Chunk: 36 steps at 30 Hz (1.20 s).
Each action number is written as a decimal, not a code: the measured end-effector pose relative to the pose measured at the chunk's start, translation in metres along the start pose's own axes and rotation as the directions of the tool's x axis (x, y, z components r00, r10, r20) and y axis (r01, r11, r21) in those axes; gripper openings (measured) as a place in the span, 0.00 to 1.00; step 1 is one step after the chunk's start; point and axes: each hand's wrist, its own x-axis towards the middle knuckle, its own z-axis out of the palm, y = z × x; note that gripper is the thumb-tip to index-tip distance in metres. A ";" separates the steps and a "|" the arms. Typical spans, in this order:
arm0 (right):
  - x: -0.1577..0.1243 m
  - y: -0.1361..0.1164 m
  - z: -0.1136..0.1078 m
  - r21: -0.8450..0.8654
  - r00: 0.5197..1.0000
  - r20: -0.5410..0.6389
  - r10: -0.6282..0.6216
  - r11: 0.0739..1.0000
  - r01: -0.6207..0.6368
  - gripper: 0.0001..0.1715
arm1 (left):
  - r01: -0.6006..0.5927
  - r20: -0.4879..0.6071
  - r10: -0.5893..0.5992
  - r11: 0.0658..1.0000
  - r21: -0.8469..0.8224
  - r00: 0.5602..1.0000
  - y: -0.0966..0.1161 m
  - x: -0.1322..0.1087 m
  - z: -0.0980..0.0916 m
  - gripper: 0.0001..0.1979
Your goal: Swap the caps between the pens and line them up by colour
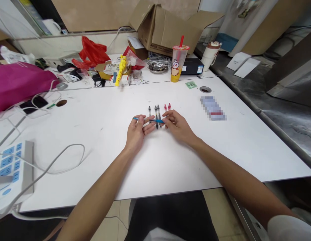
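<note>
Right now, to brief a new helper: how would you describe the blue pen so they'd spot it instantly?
On the white table, find the person's left hand and right hand. The slim blue pen runs crosswise between them, the only blue one; the dark pens and red pens lie beyond it.

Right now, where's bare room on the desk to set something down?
Open white tabletop runs between the power strip and left hand, and between the right hand and the blurred packet. Crowded: around the pens at the hands, and the far desk by the bubble tea cup.
</note>
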 end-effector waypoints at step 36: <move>0.008 -0.020 -0.024 0.157 0.976 -0.216 0.033 0.988 0.001 0.21 | -0.021 -0.248 -0.008 0.993 -0.117 0.969 0.006 0.009 -0.012 0.06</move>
